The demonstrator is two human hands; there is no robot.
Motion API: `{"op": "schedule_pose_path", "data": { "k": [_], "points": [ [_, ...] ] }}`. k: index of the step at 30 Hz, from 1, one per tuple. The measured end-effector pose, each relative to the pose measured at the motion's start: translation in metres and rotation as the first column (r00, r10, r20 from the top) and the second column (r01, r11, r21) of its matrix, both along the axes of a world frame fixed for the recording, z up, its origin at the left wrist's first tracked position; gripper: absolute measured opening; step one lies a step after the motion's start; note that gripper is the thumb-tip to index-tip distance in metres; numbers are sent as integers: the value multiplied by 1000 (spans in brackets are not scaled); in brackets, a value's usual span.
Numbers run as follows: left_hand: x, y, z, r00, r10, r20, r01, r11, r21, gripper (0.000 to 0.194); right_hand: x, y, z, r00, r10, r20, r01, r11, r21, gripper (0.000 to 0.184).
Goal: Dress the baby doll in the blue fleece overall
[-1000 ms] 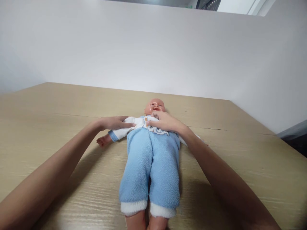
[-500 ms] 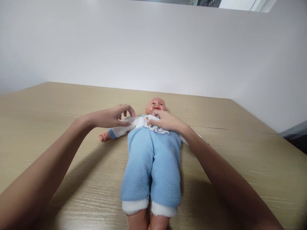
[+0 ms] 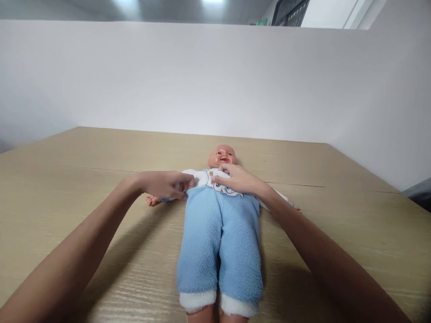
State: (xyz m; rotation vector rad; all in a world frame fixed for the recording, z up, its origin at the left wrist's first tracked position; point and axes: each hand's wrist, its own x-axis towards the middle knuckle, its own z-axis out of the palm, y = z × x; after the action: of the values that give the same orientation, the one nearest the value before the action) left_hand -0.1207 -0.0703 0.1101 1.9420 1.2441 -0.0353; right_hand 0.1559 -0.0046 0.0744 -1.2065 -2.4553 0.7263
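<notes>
Where a pale wall is bordering the wood-grain bench at twelve o'clock, a doll is lying centrally, the half-curled left hand sitting at its ten, the parted right hand its one; neither grip is showing clearly.

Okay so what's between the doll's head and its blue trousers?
In the head view, the white top and its cartoon-face patch lie there, partly covered by your right hand.

No readable text or signs anywhere.
</notes>
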Motion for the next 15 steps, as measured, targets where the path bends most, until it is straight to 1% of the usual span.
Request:
{"op": "schedule_pose_path", "data": {
  "k": [3,6,9,12,13,15],
  "points": [
    [4,-4,6,1000,-15,6,15,999,29,26,10,-11,0,997,-33,-74,33,999,-12,33],
    [1,-3,4,997,-44,70,42,998,37,29,30,-27,-1,991,-33,-132,38,998,41,46],
    [-4,4,-6,980,-78,185,77,997,12,25,61,-42,-4,994,-82,-70,89,989,118,58],
    [-5,9,-15,950,-102,295,124,991,-57,28,103,-55,-18,982,-189,18,183,969,165,67],
    [-4,10,-16,951,-104,291,124,991,-52,30,118,-59,-26,975,-218,44,207,962,179,70],
    [-1,9,-16,977,-83,197,82,997,18,29,149,-68,-43,967,-246,66,228,951,209,70]
  ]
}}
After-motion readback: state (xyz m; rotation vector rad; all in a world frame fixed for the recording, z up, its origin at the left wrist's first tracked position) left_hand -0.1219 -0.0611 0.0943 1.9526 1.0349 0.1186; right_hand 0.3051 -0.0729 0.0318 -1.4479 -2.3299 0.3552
